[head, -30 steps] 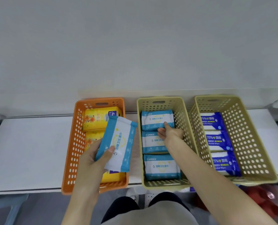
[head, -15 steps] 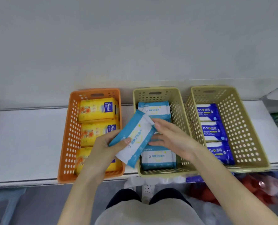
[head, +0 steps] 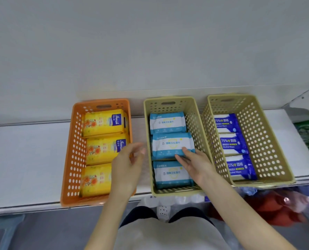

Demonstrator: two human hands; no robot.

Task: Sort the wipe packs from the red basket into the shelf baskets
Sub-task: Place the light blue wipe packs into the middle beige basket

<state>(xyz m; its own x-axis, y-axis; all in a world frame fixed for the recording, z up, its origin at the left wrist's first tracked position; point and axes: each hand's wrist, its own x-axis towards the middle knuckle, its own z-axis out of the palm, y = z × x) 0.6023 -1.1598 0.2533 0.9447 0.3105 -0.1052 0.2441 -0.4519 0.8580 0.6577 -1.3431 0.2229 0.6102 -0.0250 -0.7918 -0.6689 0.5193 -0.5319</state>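
Touching middle light-blue pack (head: 171, 146): right hand (head: 193, 164) fingertips

One head-worn view looks steeply down, close over both hands. The shelf (head: 27, 159) runs crosswise just beyond them.

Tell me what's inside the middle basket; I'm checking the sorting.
The middle basket holds three light-blue-and-white wipe packs in a row. The right hand rests on the middle pack. Anything beneath the packs is covered.

Three baskets (head: 168, 105) side by side on shelf (head: 23, 159), packs (head: 170, 145) inside each
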